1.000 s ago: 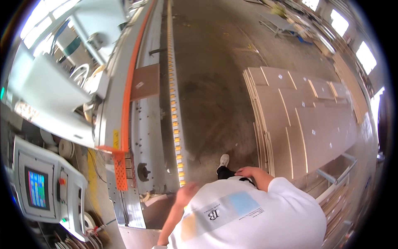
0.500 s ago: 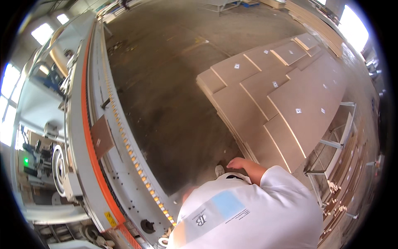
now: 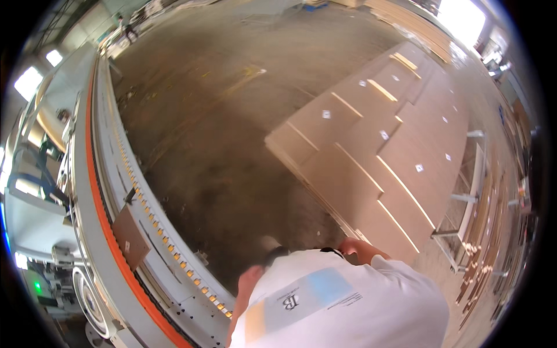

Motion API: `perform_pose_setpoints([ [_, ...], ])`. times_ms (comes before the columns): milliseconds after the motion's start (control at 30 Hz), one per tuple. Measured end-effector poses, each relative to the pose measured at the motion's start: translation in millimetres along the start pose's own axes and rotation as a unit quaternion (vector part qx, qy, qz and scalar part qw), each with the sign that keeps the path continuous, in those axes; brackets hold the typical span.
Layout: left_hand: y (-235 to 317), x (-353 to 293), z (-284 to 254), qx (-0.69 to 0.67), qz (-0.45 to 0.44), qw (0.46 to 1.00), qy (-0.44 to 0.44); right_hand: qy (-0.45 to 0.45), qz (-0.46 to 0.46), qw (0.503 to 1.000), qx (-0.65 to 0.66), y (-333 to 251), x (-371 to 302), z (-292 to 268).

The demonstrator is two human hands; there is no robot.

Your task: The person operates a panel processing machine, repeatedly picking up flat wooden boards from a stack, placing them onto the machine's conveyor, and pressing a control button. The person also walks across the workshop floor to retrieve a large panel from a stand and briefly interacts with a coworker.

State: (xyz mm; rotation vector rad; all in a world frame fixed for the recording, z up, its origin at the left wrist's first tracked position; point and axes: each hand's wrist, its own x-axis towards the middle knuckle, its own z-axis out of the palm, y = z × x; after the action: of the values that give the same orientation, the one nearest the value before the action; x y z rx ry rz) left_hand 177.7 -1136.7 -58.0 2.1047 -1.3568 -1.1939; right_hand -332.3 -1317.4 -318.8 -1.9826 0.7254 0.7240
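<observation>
My right hand (image 3: 350, 246) hangs low beside the near edge of a broad stack of brown boards (image 3: 348, 185). Whether it touches the stack I cannot tell, and its fingers are hidden or blurred. On the other side of my white shirt (image 3: 348, 296), my left hand (image 3: 250, 275) shows only in part, near the machine's side rail, its fingers out of sight. A small brown panel (image 3: 130, 238) lies on the bed of a long edge-banding machine (image 3: 96, 191), against its orange strip. Pale cut edges and small white labels show on the stacked boards.
A metal rack (image 3: 464, 217) with several thin strips (image 3: 487, 243) stands at the right. Further stacked boards (image 3: 406, 23) lie at the far right. Bare concrete floor (image 3: 214, 116) runs between machine and stack. A person (image 3: 126, 30) stands far off at the upper left.
The view has shifted, and I have moved forward along the machine. My left hand has come further into sight. My right hand now sits nearer the stack's edge.
</observation>
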Motion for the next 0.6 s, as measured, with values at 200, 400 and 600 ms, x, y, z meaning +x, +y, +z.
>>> perform_pose_setpoints([
  [200,59.7,143.6,-108.0,0.011,0.1,0.994,-0.036,0.091,-0.008,0.992,-0.092,-77.9,55.1,-127.9],
  [400,102.1,238.9,-190.5,0.041,0.139,0.981,-0.125,0.14,0.0,0.974,-0.178,-122.4,101.7,-246.6],
  [600,54.6,342.9,-218.0,0.008,0.053,0.993,-0.109,0.135,0.08,0.987,0.02,-152.5,151.1,-346.3],
])
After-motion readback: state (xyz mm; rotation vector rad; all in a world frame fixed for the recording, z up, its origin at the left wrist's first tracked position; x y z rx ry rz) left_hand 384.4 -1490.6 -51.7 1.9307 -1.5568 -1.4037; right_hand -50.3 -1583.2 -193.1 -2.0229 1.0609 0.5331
